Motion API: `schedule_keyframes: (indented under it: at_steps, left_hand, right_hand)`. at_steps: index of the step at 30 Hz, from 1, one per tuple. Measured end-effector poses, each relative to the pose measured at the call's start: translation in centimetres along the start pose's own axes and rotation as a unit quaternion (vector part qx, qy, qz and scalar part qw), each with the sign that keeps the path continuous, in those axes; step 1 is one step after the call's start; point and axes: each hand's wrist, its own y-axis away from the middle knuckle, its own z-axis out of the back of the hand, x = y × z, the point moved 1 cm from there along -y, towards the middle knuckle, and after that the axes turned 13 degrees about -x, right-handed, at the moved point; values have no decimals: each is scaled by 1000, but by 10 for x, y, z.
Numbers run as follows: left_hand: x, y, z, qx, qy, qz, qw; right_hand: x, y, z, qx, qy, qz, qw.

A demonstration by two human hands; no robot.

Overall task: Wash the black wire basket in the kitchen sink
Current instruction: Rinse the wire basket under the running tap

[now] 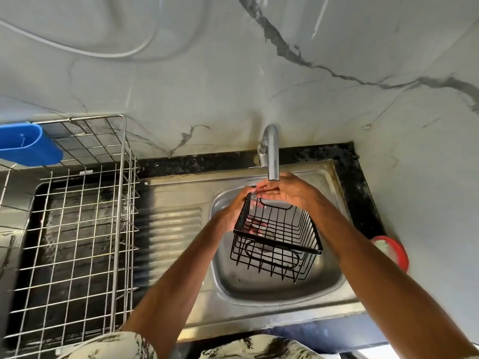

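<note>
Black wire basket (280, 237): held in the air directly under the faucet (272, 154) spout, over the sink (334, 281) bowl, not touching the bowl. It is tilted, with its far end raised toward the spout, its near end lower, and its open top turned partly to the viewer.

Left hand (234, 211): forearm comes up from the lower left and the wrist is bent inward. It clasps the basket's left wall below and left of the spout. The thumb lies along the rim and the fingers (255, 226) show through the wires on the far side.

Right hand (287, 191): forearm comes in from the lower right. The hand lies palm-down across the basket's raised far end, just beneath the spout tip. The fingertips (264, 189) look fairly straight and point left, close to the left thumb. The thumb is hidden, so I cannot tell whether this hand clamps the rim or only rests on it.

Steel wire rack (121, 203): well left of the faucet, with a blue plastic tub (28, 147) hung on its far edge. Red-rimmed round item (399, 252): right of the faucet, on the counter.
</note>
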Motion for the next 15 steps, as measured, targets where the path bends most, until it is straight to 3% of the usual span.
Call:
schedule_keyframes:
  at_steps: [4,10,13,15]
  left_hand:
    - [-12,5,-1,33,-59,-36,997]
    - [-11,-5,8,1,-58,-23,998]
    - [-15,-5,12,7,-63,-28,998]
    - [-18,-1,13,22,-80,-38,996]
  right_hand:
    - [-5,-6,2,24,29,15,999]
    - [-11,-14,14,-17,229,41,972]
    - [-2,-17,25,-79,169,148,971]
    - [7,-19,27,-115,231,248,934]
